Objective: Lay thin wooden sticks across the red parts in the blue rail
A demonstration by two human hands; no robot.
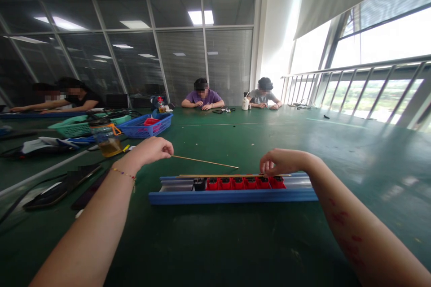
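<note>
My left hand (153, 151) is closed in a pinch on one end of a thin wooden stick (205, 161), which slants out to the right above the table. In front of me lies a blue rail (232, 198) with a silvery channel. Several small red boxes (238, 183) with dark parts inside stand in a row in it, and a black block (200, 184) sits at their left end. Along the rail's far side runs another thin stick (191, 176). Over the right boxes my right hand (281, 161) has its fingers curled down; what they grip is hidden.
Left of the rail are a jar of amber liquid (110, 145), a blue basket (148, 129), a green basket (72, 128) and a dark phone-like object (62, 186) with cables. Several people sit along the far side of the green table (215, 237); a white bottle (245, 104) stands there.
</note>
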